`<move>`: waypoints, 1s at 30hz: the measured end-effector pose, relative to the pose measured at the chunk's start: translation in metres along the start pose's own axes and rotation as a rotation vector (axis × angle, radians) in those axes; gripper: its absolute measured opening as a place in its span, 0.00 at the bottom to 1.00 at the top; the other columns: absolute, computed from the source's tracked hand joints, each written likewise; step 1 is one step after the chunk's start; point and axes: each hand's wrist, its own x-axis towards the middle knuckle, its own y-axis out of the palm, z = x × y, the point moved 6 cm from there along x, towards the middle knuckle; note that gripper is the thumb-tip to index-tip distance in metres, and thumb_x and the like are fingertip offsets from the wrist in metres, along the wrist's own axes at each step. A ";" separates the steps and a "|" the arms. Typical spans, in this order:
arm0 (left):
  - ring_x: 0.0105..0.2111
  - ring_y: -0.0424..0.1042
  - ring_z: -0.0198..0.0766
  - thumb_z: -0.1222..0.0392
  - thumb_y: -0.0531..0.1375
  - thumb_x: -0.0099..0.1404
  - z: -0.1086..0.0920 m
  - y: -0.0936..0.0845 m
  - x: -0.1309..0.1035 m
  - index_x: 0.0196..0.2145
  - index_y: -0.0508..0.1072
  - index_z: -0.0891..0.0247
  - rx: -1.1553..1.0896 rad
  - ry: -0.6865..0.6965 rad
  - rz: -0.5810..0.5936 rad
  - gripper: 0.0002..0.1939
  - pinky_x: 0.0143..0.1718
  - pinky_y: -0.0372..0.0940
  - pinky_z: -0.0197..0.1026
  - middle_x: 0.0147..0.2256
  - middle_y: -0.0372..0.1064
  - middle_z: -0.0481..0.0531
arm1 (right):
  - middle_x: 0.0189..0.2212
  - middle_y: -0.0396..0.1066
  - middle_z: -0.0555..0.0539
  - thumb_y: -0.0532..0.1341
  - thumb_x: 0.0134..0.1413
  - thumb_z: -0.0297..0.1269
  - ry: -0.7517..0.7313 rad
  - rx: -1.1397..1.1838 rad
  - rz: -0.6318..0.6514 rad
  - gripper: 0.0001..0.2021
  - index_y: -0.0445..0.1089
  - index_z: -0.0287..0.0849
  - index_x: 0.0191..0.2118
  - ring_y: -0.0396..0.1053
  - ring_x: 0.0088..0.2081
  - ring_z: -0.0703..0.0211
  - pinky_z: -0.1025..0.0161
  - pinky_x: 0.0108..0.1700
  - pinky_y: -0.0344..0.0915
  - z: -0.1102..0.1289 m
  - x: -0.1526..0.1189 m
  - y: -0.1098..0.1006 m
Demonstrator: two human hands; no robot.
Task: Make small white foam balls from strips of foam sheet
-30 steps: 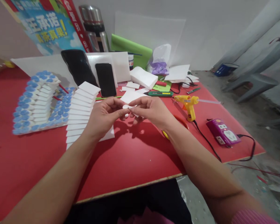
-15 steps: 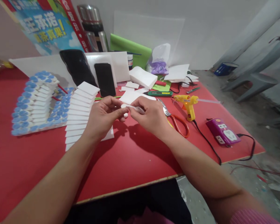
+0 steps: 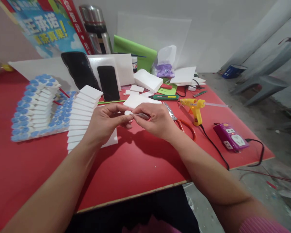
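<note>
Between the fingertips of my left hand is a small white roll, pinched by thumb and fingers. My right hand is closed on a thin white strip whose left end reaches the roll. Both hands are held over the red table, fingertips almost touching. Left of my left hand, a fanned row of white cards lies beside a curved model covered in blue and white rolls.
Right of my right hand lie orange-handled scissors, a yellow glue gun and a purple power socket. Behind the hands are a green cutter, a phone, white foam pieces and a steel flask.
My hands have dipped slightly, still together. The strip between them shows less, and a second small white piece seen below my left fingertips is out of sight.
</note>
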 end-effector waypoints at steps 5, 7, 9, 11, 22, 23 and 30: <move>0.22 0.76 0.36 0.61 0.78 0.48 -0.002 0.004 -0.001 0.30 0.76 0.62 -0.059 0.027 -0.034 0.16 0.25 0.74 0.38 0.29 0.78 0.47 | 0.30 0.77 0.49 0.61 0.64 0.30 -0.020 0.057 0.054 0.07 0.75 0.42 0.34 0.68 0.29 0.63 0.64 0.35 0.63 0.002 0.001 -0.002; 0.20 0.75 0.35 0.62 0.78 0.47 -0.003 0.006 -0.001 0.29 0.74 0.61 -0.073 0.023 -0.031 0.17 0.23 0.73 0.37 0.27 0.77 0.46 | 0.31 0.77 0.49 0.61 0.66 0.30 -0.019 0.127 0.097 0.07 0.76 0.41 0.35 0.70 0.29 0.63 0.64 0.35 0.64 0.002 0.001 -0.002; 0.19 0.74 0.35 0.63 0.78 0.46 -0.004 0.007 -0.001 0.28 0.73 0.61 -0.073 0.009 -0.023 0.18 0.21 0.71 0.37 0.24 0.75 0.44 | 0.31 0.77 0.49 0.61 0.67 0.33 0.006 0.191 0.128 0.08 0.76 0.41 0.36 0.72 0.28 0.63 0.64 0.34 0.66 0.000 0.001 -0.001; 0.18 0.75 0.37 0.63 0.78 0.45 -0.005 0.007 -0.001 0.29 0.74 0.61 -0.061 0.005 -0.018 0.18 0.21 0.71 0.38 0.24 0.75 0.45 | 0.31 0.78 0.48 0.62 0.68 0.35 0.047 0.229 0.134 0.09 0.76 0.41 0.36 0.73 0.28 0.63 0.64 0.34 0.67 -0.002 0.001 0.000; 0.30 0.81 0.41 0.55 0.73 0.60 -0.005 0.014 -0.005 0.42 0.85 0.64 0.011 0.057 0.028 0.14 0.38 0.79 0.44 0.28 0.80 0.51 | 0.22 0.73 0.53 0.64 0.65 0.36 0.287 0.213 -0.021 0.09 0.74 0.41 0.32 0.70 0.24 0.64 0.65 0.30 0.64 -0.012 -0.001 0.003; 0.31 0.81 0.41 0.54 0.72 0.62 -0.005 0.015 -0.005 0.44 0.85 0.64 0.002 0.062 0.034 0.15 0.40 0.79 0.44 0.29 0.81 0.51 | 0.22 0.72 0.53 0.64 0.65 0.36 0.285 0.188 -0.036 0.09 0.73 0.41 0.32 0.70 0.24 0.64 0.65 0.30 0.64 -0.013 -0.001 0.002; 0.28 0.80 0.40 0.57 0.73 0.59 -0.003 0.012 -0.006 0.38 0.86 0.63 -0.016 0.091 -0.098 0.11 0.36 0.78 0.42 0.26 0.80 0.50 | 0.23 0.71 0.52 0.64 0.64 0.34 0.210 -0.025 -0.093 0.08 0.72 0.41 0.31 0.68 0.28 0.62 0.64 0.32 0.59 -0.005 -0.002 0.001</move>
